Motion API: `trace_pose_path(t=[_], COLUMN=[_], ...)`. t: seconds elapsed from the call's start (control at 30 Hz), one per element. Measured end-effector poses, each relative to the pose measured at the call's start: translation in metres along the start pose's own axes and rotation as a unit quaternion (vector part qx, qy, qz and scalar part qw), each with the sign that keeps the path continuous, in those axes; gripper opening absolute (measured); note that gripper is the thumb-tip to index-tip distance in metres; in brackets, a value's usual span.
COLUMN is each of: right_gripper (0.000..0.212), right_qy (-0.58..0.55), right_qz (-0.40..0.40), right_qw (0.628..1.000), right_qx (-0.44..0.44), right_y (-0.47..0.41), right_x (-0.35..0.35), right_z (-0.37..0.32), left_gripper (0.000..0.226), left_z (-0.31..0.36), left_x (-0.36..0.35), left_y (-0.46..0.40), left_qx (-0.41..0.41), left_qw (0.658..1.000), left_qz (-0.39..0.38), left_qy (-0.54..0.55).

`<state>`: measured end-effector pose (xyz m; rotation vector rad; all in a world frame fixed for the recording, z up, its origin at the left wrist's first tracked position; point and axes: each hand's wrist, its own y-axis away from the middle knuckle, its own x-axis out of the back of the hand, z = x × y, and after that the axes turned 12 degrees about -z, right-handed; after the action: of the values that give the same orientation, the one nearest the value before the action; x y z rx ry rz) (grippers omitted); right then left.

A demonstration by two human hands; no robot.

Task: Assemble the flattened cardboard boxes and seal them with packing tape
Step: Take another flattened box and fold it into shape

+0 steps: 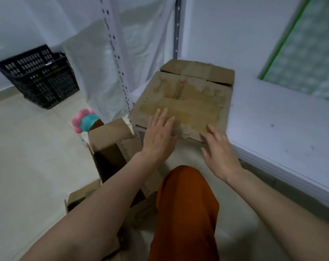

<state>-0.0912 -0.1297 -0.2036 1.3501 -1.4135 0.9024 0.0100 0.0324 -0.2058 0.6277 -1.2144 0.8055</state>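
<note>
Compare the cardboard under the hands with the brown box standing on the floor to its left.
The flattened cardboard box lies flat on the white platform; the open box stands on the floor, already folded into shape. The flattened one looks worn, with torn patches; the open one looks cleaner. The left hand touches the flat piece; nothing touches the other. Both are brown cardboard.

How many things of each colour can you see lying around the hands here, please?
Brown: 3, the flattened cardboard box, the open box and a smaller box on the floor.
Black: 1, the plastic crate.
Pink and teal: 1, the soft toy.
Total: 5.
</note>
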Motion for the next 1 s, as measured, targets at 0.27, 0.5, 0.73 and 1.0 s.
trace_pose_path(t=[0.27, 0.5, 0.73, 1.0], right_gripper=[0.058, 0.068, 0.008, 0.021], right_qy=[-0.146, -0.526, -0.617, -0.734], right_qz=[0.022, 0.078, 0.062, 0.054], right_qw=[0.987, 0.815, 0.731, 0.618], right_qx=[-0.065, -0.229, -0.283, -0.277], right_y=[-0.005, -0.025, -0.023, -0.016], right_x=[0.002, 0.038, 0.043, 0.056], right_z=[0.023, 0.03, 0.042, 0.042], left_gripper=[0.068, 0.078, 0.08, 0.08], left_z=[-0.003, 0.0, 0.01, 0.021], left_x=[0.002, 0.005, 0.012, 0.021], left_y=[-0.028, -0.036, -0.041, -0.042], left_qx=[-0.03, -0.046, -0.057, -0.064], left_qw=[0.992, 0.987, 0.985, 0.975], left_qz=[-0.113, -0.14, -0.154, -0.171], left_qy=[-0.054, -0.058, -0.047, -0.129])
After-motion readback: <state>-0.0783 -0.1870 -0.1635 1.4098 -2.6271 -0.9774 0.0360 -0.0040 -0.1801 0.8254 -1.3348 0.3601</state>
